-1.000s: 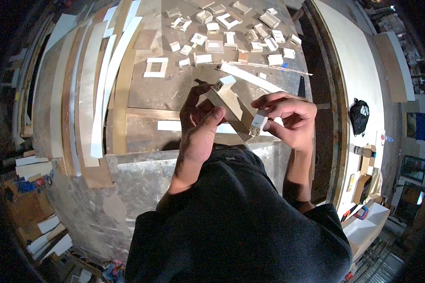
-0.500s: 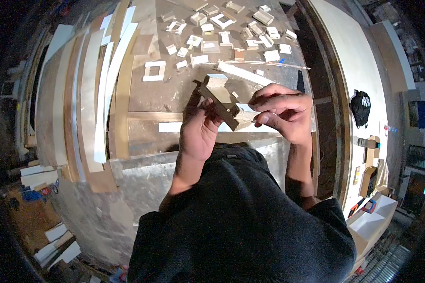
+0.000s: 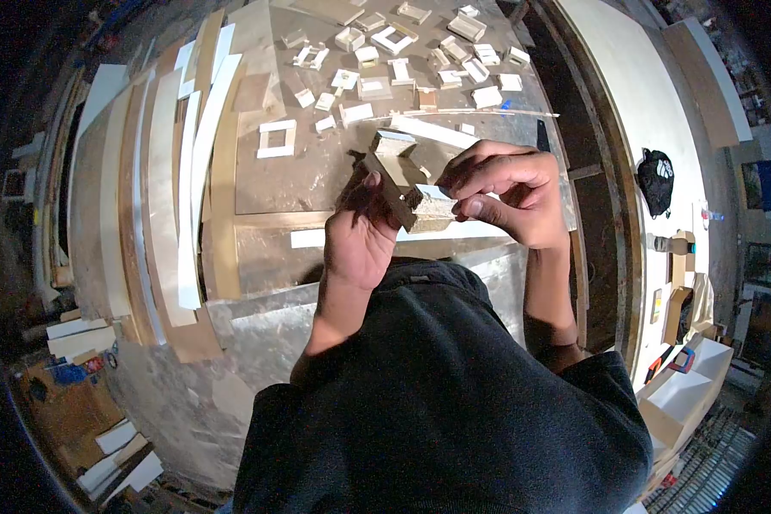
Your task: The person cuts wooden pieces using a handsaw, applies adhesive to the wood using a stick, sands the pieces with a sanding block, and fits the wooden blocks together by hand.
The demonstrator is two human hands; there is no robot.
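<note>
My left hand grips a small wooden assembly from its left side, the thumb along its dark edge strip. The assembly has a block at its upper end and a pale block with a rough, chipped face at its lower right end. My right hand pinches the right end of that pale block between thumb and fingers. Both hands are above the worktable, in front of the dark shirt. The undersides of the assembly and the left fingertips are hidden.
Several small wooden frames and blocks lie on the far table. Long boards are stacked at left. A white strip lies near the table edge. At right are a long pale panel, a black item and an open white box.
The assembly has turned and tilted in my left hand. My right hand's pale block has moved left against its lower end. The view has shifted slightly.
</note>
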